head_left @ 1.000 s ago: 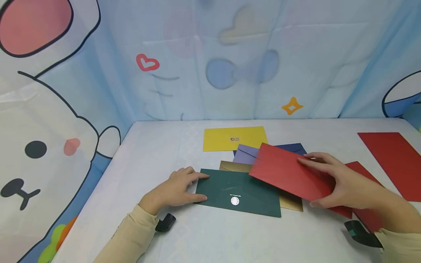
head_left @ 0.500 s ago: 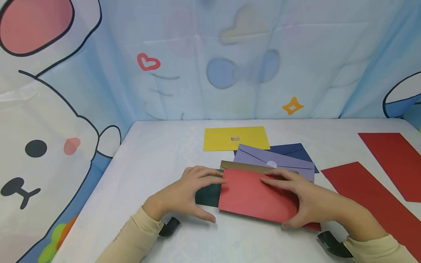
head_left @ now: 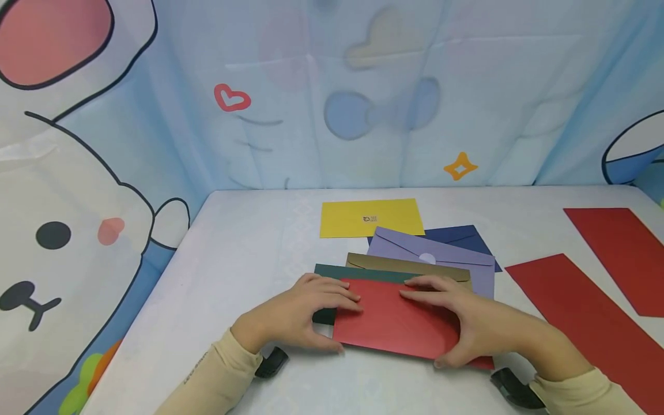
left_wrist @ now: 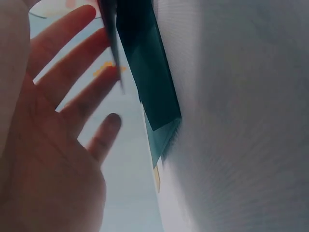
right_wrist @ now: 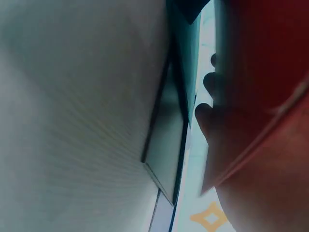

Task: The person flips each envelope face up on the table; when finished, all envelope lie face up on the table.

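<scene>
A red envelope [head_left: 391, 317] is held by my right hand [head_left: 477, 323], thumb at its near edge and fingers at its far edge. In the right wrist view the red envelope [right_wrist: 270, 53] stands apart from the table. My left hand [head_left: 298, 311] is at its left end, fingertips touching or just over it, thumb off its near corner; the left wrist view shows these fingers [left_wrist: 79, 79] extended. Under the red envelope lies a dark green envelope [head_left: 358, 272], mostly covered. Behind that, a gold envelope [head_left: 394, 263] overlaps a purple envelope [head_left: 436, 248] with a round white seal.
A navy envelope [head_left: 461, 233] is partly under the purple one. Farther back lies a yellow envelope [head_left: 347, 222] with a small printed mark. To the right are two more red envelopes [head_left: 576, 305], one behind the other. A patterned blue curtain [head_left: 290, 150] hangs behind the white-covered table [head_left: 249, 230].
My right hand has carried the red envelope leftward and nearer, over the green envelope, uncovering the purple and navy ones. My left hand has left the green envelope's edge and moved to the red one.
</scene>
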